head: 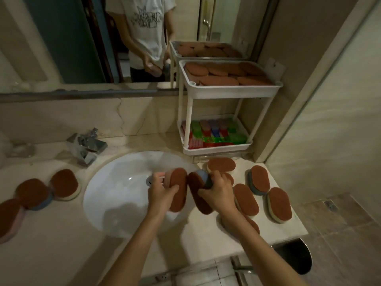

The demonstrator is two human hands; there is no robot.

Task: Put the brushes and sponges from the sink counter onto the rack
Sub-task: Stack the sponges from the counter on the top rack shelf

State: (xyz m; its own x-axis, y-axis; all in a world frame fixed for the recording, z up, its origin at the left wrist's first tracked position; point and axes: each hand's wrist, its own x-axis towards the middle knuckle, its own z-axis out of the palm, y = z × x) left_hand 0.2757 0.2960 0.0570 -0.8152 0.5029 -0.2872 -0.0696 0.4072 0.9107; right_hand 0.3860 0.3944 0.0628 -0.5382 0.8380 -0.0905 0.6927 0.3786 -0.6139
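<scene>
Both hands are busy above the sink (115, 193); the left hand (162, 193) has its grip curled round a pink-backed sponge (179, 188); the right hand (218, 189) has its grip closed on the blue handle of a second sponge (196, 200). They look light and springy with a rough brown face, so I'd judge a hold across the narrow sides or by the moulded back suits them; nothing to break. The rack (231, 93) stands at the back right of the worktop (51, 244); its top tray is nearly paved with brown pads (218, 80); its lower tray holds coloured brushes (214, 132). Left-side sponges (33, 191) and right-side sponges (259, 178) lie loose on the worktop.
</scene>
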